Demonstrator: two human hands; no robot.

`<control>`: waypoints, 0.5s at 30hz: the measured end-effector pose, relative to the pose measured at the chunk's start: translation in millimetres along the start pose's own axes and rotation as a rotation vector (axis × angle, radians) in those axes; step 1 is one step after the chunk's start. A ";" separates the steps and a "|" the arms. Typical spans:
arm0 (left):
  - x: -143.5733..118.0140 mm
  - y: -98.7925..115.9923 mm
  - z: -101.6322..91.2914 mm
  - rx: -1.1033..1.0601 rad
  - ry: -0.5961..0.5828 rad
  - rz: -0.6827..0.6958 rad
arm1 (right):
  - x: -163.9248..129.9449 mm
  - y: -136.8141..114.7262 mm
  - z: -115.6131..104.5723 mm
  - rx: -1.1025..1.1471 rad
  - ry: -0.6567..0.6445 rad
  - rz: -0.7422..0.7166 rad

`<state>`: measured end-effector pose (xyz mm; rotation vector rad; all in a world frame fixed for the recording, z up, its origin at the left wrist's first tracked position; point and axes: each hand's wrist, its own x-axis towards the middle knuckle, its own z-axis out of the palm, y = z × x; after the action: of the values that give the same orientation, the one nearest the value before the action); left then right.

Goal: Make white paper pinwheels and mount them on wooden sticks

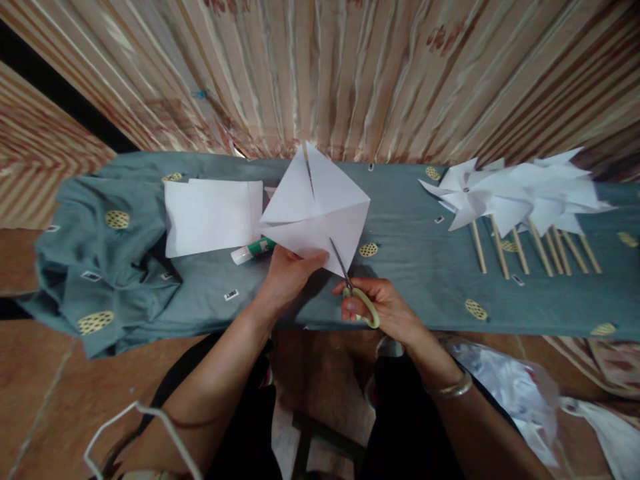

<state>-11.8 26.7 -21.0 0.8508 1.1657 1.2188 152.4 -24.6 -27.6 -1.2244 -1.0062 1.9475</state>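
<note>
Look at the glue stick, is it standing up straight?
No, the glue stick lies on its side on the green cloth, partly under the white paper square.

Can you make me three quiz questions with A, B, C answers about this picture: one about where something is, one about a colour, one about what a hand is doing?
1. Where are the paper pinwheels?
A. far right of the table
B. on the floor
C. in the left hand

2. What colour is the cloth on the table?
A. red
B. grey-blue
C. black

3. What is the right hand doing?
A. resting flat
B. gripping scissors that cut into the folded paper
C. holding the glue stick

Answers: 1 A, they lie there on sticks. 2 B, grey-blue with yellow spots. 3 B, the blades enter the sheet, which the left hand holds.
</note>
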 end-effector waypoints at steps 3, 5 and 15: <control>-0.2 -0.4 -0.4 -0.003 -0.006 0.011 | 0.8 0.8 0.2 0.003 0.013 0.016; -0.2 -0.4 -0.6 0.001 -0.009 0.018 | 1.0 0.9 0.3 -0.005 0.021 0.017; -1.7 1.1 -0.1 -0.008 -0.030 -0.001 | 0.2 0.1 -0.9 -0.038 0.006 -0.008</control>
<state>-12.1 25.2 -19.6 0.8600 1.1364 1.2047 153.1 -24.3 -28.0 -1.2443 -1.0477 1.9258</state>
